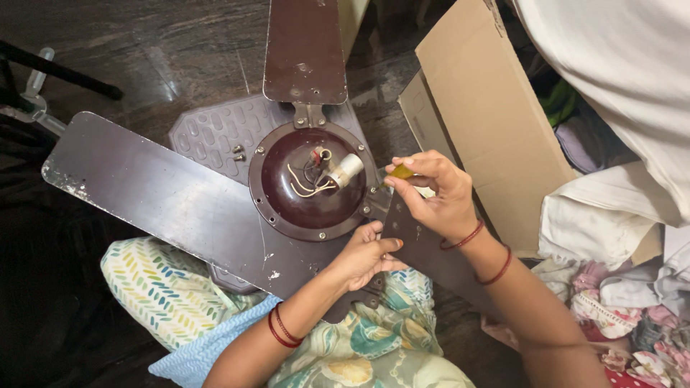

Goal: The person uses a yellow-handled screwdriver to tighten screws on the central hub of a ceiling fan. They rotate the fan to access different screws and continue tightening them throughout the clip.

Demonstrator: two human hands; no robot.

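Observation:
A dark brown ceiling fan lies flat on a grey stool, its round motor housing [313, 183] facing up with loose wires and a white capacitor [345, 169] in the middle. My right hand [431, 194] grips a yellow-handled screwdriver [401, 172] at the bracket where the right blade [424, 251] meets the housing. My left hand [366, 255] rests with curled fingers on that blade, just below the housing rim. Two more blades, a long left one [158, 194] and a far one [305, 50], stick out from the housing.
An open cardboard box [481, 122] stands right of the fan. Heaped clothes [625, 287] and a white cloth lie at the far right. Two loose screws [238, 152] sit on the grey stool [208, 133]. A dark stand [57, 72] crosses the upper left floor.

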